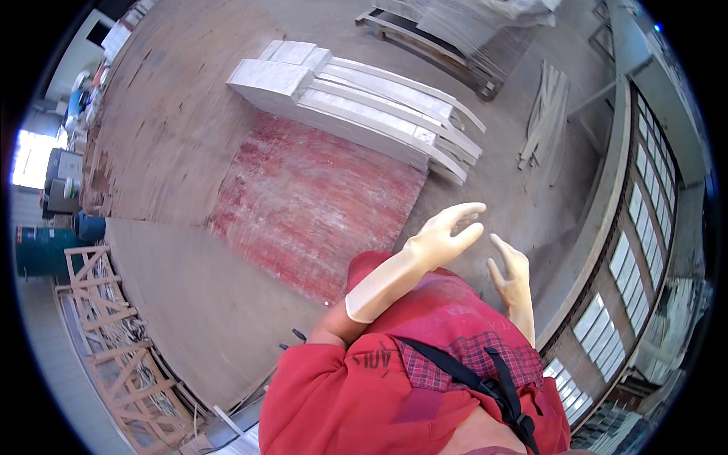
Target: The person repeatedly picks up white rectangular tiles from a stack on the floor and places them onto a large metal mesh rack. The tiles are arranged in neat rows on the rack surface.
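Note:
My left hand (447, 236), in a long cream rubber glove, reaches out in front of my red top (326, 394). Its thumb and fingers are apart, with nothing between them. To its right, my right hand (513, 271) is raised in a matching glove, thumb and fingers spread, also holding nothing. A gap lies between the two hands and neither touches any object. Beyond the left hand lies a worn red rectangular patch (318, 197). At its far edge stands a stack of pale boxes or blocks (280, 76), with long white strips (379, 102) lying lengthwise along it.
A plastic-wrapped load (478, 30) sits on a low wheeled pallet at the back. Loose pale strips (544, 114) lie on the floor. A long machine frame with white panels (628, 262) borders my right. Wooden crates (114, 326) and a green drum (42, 252) stand left.

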`<state>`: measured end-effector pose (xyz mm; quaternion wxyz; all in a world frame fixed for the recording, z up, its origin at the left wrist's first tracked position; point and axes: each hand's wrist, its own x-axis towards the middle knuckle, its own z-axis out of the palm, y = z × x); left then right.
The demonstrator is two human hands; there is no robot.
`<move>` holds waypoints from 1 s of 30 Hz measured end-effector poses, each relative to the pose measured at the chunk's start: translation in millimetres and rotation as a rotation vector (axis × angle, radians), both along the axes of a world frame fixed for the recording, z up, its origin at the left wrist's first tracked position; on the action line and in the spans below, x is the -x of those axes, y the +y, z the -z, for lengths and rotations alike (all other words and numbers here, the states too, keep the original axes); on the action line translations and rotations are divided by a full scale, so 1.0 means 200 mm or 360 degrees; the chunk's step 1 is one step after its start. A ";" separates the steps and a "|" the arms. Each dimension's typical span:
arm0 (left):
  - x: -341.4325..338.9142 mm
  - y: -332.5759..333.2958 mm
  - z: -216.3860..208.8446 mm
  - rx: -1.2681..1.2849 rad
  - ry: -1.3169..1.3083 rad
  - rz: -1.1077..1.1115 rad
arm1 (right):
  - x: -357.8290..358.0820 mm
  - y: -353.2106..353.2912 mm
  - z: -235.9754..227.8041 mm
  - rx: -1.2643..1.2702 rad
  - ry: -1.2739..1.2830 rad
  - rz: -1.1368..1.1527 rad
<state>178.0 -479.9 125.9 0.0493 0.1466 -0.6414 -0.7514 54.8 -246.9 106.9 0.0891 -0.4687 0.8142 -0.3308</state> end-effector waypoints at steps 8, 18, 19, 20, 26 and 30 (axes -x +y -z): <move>-0.05 -0.44 0.12 -0.0259 -0.0116 -0.0601 | 0.31 -0.71 0.05 -0.0236 -0.0102 -0.0566; 0.24 -1.07 0.49 -0.0535 -0.0640 -0.1319 | 1.07 -1.78 0.70 -0.0652 -0.0321 -0.0910; 0.28 -1.15 0.52 -0.0544 -0.0701 -0.1332 | 1.14 -1.92 0.80 -0.0687 -0.0363 -0.0928; 0.31 -1.23 0.55 -0.0553 -0.0755 -0.1334 | 1.19 -2.03 0.90 -0.0705 -0.0422 -0.0924; 0.47 -1.92 0.81 0.0345 -0.0926 -0.1105 | 1.36 -2.77 1.29 -0.1075 -0.0538 -0.0909; 0.63 -2.46 0.98 0.1047 -0.1259 -0.0863 | 1.32 -3.08 1.57 -0.1310 -0.0454 -0.0824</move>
